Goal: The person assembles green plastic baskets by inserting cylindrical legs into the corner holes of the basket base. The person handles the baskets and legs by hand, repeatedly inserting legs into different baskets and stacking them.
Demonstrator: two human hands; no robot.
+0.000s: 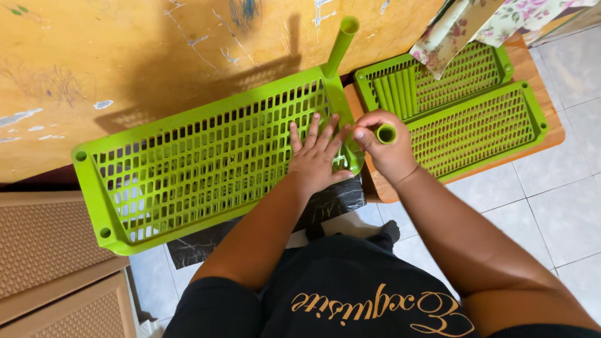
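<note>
A long lime-green perforated plastic shelf tray (188, 169) lies across my lap, one end toward the yellow wall. My left hand (316, 156) presses flat on its right end, fingers spread. My right hand (385, 147) grips a short green tube (386, 133) upright at the tray's near right corner, its open end facing up. Another green tube (340, 47) stands fitted in the tray's far right corner.
Two more green perforated trays (476, 122) lie on a wooden stool (551, 134) at the right. Floral cloth (463, 25) hangs over them. A scuffed yellow wall (125, 56) is ahead, tan plastic drawers (50, 263) sit at the left, and pale floor tiles (551, 213) spread to the right.
</note>
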